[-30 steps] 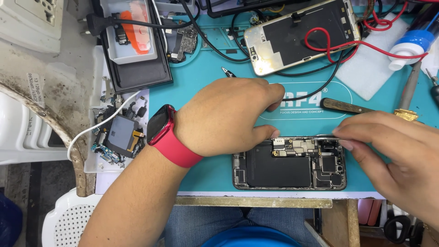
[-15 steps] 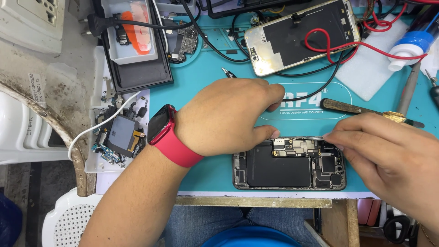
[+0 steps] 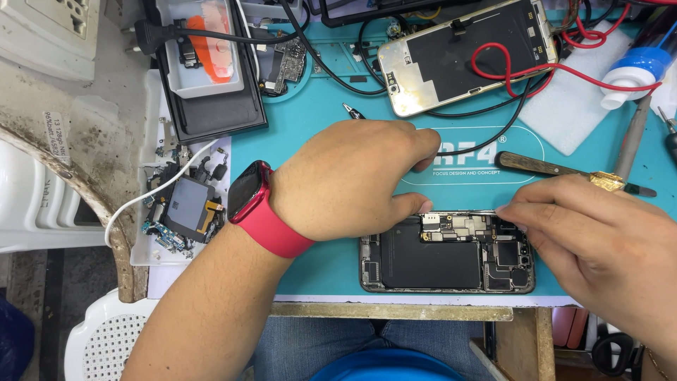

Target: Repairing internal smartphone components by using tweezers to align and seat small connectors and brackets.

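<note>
Teal work mat (image 3: 331,141) covers the bench, with a dirty pale ledge along the left of the frame. At lower centre lies an opened phone (image 3: 447,252). Left hand (image 3: 349,176), curled, rests on its upper left corner. Right hand (image 3: 592,240) pinches its fingertips together at the phone's upper right edge. Another phone (image 3: 462,56) with red wire lies at the top.

The left hand (image 3: 352,180) covers the opened phone's (image 3: 446,252) upper-left corner, perhaps touching it.
</note>
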